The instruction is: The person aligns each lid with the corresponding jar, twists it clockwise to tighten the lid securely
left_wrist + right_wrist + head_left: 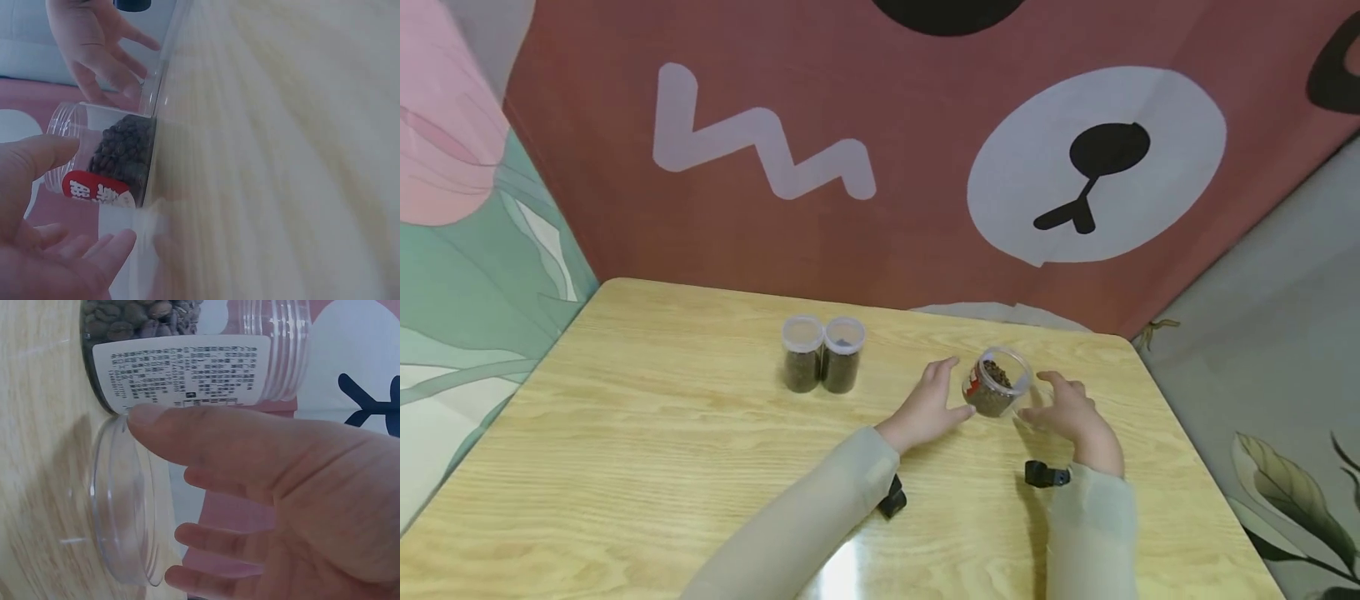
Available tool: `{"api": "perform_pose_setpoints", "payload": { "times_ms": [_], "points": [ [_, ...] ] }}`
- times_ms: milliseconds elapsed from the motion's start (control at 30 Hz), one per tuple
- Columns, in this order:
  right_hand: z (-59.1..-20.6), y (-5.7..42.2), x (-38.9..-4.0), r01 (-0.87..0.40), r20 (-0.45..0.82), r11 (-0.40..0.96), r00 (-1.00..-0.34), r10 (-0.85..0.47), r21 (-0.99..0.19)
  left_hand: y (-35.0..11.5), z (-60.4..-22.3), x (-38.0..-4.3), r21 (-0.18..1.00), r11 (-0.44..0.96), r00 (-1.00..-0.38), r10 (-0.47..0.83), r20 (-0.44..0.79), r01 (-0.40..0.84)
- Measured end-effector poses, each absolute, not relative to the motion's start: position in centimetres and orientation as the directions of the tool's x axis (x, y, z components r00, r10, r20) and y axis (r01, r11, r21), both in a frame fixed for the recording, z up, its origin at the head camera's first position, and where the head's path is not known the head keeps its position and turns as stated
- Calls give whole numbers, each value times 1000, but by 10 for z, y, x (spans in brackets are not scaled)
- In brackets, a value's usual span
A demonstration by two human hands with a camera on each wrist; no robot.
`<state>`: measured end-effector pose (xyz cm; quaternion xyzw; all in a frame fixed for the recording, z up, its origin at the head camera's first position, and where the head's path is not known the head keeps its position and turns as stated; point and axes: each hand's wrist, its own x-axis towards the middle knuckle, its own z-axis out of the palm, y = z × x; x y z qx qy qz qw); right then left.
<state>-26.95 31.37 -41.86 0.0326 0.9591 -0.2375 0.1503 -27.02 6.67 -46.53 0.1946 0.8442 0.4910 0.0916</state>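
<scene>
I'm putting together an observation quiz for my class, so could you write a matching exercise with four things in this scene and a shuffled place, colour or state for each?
1. Red-labelled jar
2. Clear plastic lid
3. Two narrow jars
4. Rear backdrop

A. Lying on the table, by an uncapped jar
B. Mostly reddish-brown
C. Uncapped, between the left hand and right hand
D. Side by side, left of both hands

Pairs: 1-C, 2-A, 3-D, 4-B

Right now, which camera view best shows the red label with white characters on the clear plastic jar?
The left wrist view, where the red label appears close and large. The head view shows it much smaller; the right wrist view doesn't.
</scene>
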Motion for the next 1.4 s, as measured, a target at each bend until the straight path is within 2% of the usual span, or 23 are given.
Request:
{"api": "perform_pose_setpoints", "payload": {
  "times_ms": [400,800,967,1400],
  "points": [
    [-422,309,-273,152,-319,876,-948,-2,-457,83,-467,-278,879,431,-924,381,29,206],
    [-424,311,-276,161,-328,888,-945,12,-431,92,-464,-286,893,410,-913,409,0,184],
    [-424,309,-275,166,-334,887,-942,14,-432,97,-460,-285,909,374,-910,415,13,184],
    [-421,308,-273,177,-341,883,-940,21,-434,112,-467,-291,881,412,-925,374,69,232]
  ]
}}
